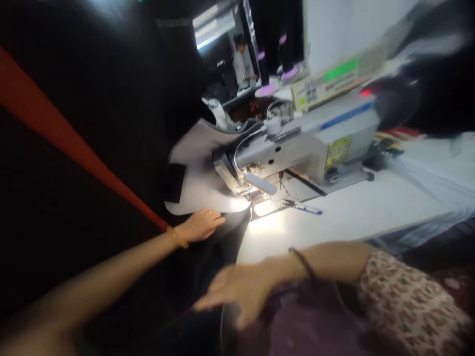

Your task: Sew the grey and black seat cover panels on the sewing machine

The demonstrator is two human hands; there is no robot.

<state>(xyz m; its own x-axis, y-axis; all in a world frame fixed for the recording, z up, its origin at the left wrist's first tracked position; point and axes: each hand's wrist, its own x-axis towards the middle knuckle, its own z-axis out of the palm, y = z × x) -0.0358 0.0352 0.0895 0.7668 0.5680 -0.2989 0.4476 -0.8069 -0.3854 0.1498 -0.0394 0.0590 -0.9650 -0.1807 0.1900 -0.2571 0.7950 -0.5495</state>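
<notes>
A light grey fabric panel with a dark rectangle on it lies under the head of a sewing machine, lit by the machine's lamp. My left hand, with a yellow bangle at the wrist, is at the panel's near edge over dark material. Its fingers are curled inward; what they hold, if anything, is hidden. Closer to me, my right hand is smeared by motion above my lap. Its thumb hangs apart from the fingers, and a thin dark line runs leftward from the fingertips.
Thread snips lie on the white table beside the needle plate. A red strip crosses the dark left side toward my left wrist. Purple thread cones stand behind the machine. A person is in the background.
</notes>
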